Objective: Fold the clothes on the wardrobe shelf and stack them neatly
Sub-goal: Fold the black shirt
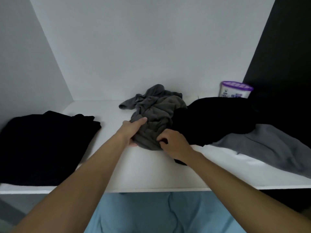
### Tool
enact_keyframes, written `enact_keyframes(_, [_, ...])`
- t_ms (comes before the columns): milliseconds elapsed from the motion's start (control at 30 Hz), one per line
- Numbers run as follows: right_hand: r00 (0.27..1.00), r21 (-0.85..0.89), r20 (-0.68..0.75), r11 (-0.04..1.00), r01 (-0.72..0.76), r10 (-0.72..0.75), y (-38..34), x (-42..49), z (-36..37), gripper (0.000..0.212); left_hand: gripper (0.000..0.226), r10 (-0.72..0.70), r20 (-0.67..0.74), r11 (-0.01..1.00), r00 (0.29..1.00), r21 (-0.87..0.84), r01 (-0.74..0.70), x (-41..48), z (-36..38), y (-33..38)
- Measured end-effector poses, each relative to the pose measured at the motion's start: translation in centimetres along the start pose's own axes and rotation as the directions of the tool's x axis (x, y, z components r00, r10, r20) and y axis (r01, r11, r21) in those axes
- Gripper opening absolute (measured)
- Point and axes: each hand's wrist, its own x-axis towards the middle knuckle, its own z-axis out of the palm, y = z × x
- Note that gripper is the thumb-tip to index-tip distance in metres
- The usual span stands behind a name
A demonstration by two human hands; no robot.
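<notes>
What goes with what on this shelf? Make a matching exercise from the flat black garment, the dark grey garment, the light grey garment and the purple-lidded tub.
1 flat black garment
2 dark grey garment
3 light grey garment
4 purple-lidded tub

A back right of the shelf
B gripped by left hand and right hand
C left end
D spread at the right end

Pairs: 1-C, 2-B, 3-D, 4-A
</notes>
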Motion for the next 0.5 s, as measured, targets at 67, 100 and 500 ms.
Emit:
enact_keyframes(67, [0.991, 0.064, 0.043, 0.990, 0.123, -0.126, 0.4, -0.6, 0.2, 0.019, 0.099, 0.003, -0.025, 0.999, 1.000, -0.036, -0.004, 1.1, 1.6, 0.7])
enact_keyframes(100, [0.983, 0.092, 0.063, 0.981, 0.168, -0.174, 0.5, -0.9, 0.2, 0.019, 0.107, 0.011, -0.042, 1.000, 0.999, -0.017, -0.011, 1.4, 2.3, 1.0])
enact_keyframes(500, [0.985, 0.116, 0.027, 0.980, 0.165, -0.169, 3.6, -0.9, -3.9, 0.020, 0.074, 0.246, -0.159, 0.725, 0.956, 0.684, -0.073, 3.4, 2.4, -1.0])
